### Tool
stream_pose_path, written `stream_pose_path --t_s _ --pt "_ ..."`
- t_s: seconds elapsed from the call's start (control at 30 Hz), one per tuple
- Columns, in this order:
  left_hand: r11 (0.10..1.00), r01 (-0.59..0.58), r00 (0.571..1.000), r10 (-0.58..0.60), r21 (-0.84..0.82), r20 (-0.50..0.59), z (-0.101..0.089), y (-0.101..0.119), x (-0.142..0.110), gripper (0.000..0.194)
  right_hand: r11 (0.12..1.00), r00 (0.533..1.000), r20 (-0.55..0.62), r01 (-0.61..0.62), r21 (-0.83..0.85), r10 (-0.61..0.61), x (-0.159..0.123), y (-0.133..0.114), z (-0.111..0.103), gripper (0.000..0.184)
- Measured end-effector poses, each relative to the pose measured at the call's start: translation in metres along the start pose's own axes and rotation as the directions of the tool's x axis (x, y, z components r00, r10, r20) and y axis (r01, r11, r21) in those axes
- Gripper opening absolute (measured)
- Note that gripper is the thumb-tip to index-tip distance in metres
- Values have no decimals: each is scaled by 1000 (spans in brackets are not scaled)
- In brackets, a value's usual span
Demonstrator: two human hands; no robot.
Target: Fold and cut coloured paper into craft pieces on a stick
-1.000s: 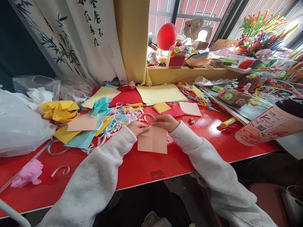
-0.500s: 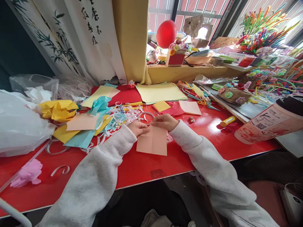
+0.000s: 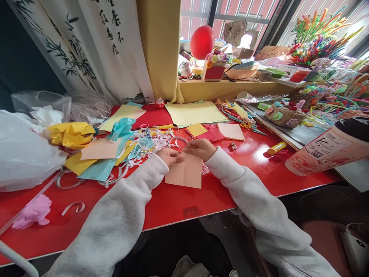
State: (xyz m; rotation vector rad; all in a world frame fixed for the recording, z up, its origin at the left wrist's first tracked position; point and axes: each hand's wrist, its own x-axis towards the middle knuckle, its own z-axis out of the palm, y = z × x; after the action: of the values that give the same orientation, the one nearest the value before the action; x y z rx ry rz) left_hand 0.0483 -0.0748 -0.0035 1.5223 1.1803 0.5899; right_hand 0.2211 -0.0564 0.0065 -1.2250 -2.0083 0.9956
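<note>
A creased, peach-coloured sheet of paper (image 3: 186, 173) hangs just over the red table, its upper edge between my two hands. My left hand (image 3: 169, 156) pinches that edge at the left, thumb and fingers together. Right beside it, my right hand (image 3: 200, 149) pinches the same edge with the fingertips closed. The fingertips of both hands nearly meet, and they cover part of the paper's top. A roll of ribbon or tape (image 3: 178, 143) lies just behind the hands, among white paper shreds (image 3: 161, 138).
To the left are coloured paper pieces (image 3: 99, 169), crumpled yellow paper (image 3: 72, 134) and a white plastic bag (image 3: 25, 154). Yellow sheets (image 3: 196, 112) lie at the back. A glue stick (image 3: 277, 148) and a large lidded cup (image 3: 325, 148) stand or lie at the right.
The peach paper has shifted slightly left and up, and its tilt has changed a little. Both hands keep their pinch on its upper edge.
</note>
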Motion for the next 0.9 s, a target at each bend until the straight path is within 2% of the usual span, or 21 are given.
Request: stream_pose_path --t_s 0.2,0.33,0.4,0.47,0.53,0.6,0.7,0.8,0.9 --pt "994 71 997 -72 -79 -13 -1 3 -4 37 999 1000 -25 3 -34 -4 2 5 -3 38" --pt "994 79 995 -73 -77 75 -4 -2 0 36 1000 1000 -19 6 -12 -6 3 6 0 37" --pt "991 101 992 -95 -86 79 -7 -3 2 36 998 1000 -27 1 61 0 2 4 -1 36" --pt "984 112 994 -110 -138 17 -9 -3 3 37 977 999 -29 -27 213 34 1 -1 -4 39" --pt "973 99 993 -109 -210 -38 -11 0 3 39 916 995 -9 -92 390 104 0 -5 -8 54" --pt "958 99 994 -108 -269 -21 -11 4 2 38 844 982 20 -173 507 189 -1 -8 -11 69" --pt "948 131 991 -122 -290 50 -8 8 -1 33 808 973 43 -214 549 229 -1 -7 -12 63" --pt "943 134 991 -122 -306 58 -5 9 -1 35 885 992 -37 -93 457 123 -1 -2 -8 43" --pt "940 84 994 -101 -331 -34 -4 8 0 42 964 980 -193 101 245 -54 -1 3 -2 31"
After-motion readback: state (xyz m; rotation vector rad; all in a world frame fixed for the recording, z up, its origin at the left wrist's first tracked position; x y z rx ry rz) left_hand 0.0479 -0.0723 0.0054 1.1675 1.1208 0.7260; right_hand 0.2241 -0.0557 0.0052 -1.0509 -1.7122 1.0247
